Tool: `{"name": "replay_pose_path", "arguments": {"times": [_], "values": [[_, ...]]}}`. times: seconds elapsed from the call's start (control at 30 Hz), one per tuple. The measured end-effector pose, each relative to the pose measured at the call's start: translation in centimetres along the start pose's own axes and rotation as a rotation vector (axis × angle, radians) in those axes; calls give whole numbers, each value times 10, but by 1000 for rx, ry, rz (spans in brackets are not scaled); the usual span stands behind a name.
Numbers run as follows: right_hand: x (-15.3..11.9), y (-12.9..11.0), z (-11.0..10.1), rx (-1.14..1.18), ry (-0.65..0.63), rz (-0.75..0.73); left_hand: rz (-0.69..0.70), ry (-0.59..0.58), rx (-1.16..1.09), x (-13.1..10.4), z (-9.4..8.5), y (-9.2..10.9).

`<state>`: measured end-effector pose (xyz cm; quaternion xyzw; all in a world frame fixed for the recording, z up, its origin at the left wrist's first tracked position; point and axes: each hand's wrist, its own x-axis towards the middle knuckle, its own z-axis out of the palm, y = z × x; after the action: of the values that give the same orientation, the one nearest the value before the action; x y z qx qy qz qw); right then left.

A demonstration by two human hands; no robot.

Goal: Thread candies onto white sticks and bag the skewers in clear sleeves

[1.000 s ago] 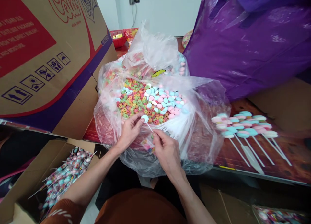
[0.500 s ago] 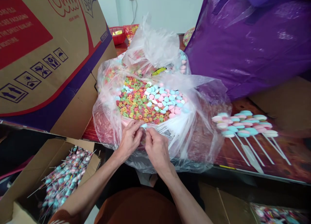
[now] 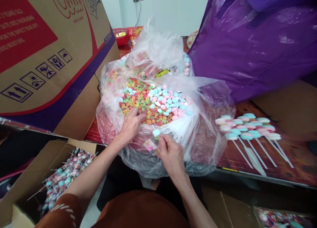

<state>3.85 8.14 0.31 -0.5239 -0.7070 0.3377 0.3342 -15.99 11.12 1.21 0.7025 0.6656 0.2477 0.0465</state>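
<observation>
My right hand (image 3: 172, 155) pinches a small candy stick (image 3: 156, 133) in front of the candy pile. A pale blue and white candy piece is on the stick, a greenish ring lies just below it, and the white tip pokes up past them. My left hand (image 3: 131, 124) reaches onto the ring candies (image 3: 138, 97), thumb apart from the fingers; the fingertips are partly hidden among the rings. Pink, blue and white oval candies (image 3: 168, 101) lie right of the rings, inside a clear plastic bag (image 3: 210, 122). White sticks (image 3: 182, 132) are bunched at the bag's front right.
At lower left, a cardboard box (image 3: 19, 185) holds many finished candy sticks (image 3: 64, 175). Large lollipops (image 3: 247, 125) lie on the table at right. A printed carton (image 3: 74, 76) stands left, a purple bag (image 3: 247, 46) right, and a red basket (image 3: 121, 40) behind.
My hands have parted. The left moved up and left onto the ring candies; the right moved down and right, keeping the candy stick. The view shifted slightly.
</observation>
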Motion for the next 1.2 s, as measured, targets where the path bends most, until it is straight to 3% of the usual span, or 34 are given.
{"name": "replay_pose_path", "arguments": {"times": [0.17, 0.33, 0.43, 0.53, 0.7, 0.87, 0.97, 1.03, 1.13, 1.2], "values": [[-1, -4, 4, 48, 10, -43, 4, -25, -170, 0, -9, -3], [1, -12, 5, 79, -3, -90, -249, 108, -711, -7, -13, -2], [1, -16, 8, 109, -5, -125, -371, 60, -1030, -15, -10, 6], [1, -17, 12, 115, -21, -141, -454, 55, -1129, -24, -7, 14], [0, -11, 14, 88, -24, -147, -494, 56, -1074, -35, -1, 15], [0, -8, 11, 76, -26, -168, -355, 32, -827, -37, 4, 18], [0, -7, 9, 73, 13, -131, -296, -56, -813, -35, 5, 22], [-1, -5, 8, 91, 26, -92, -290, -30, -765, -29, 5, 24], [-3, -1, 8, 122, 32, -50, -203, 81, -509, -16, 2, 25], [-4, 3, 8, 127, 33, -34, -116, 43, -331, -8, 0, 25]]}}
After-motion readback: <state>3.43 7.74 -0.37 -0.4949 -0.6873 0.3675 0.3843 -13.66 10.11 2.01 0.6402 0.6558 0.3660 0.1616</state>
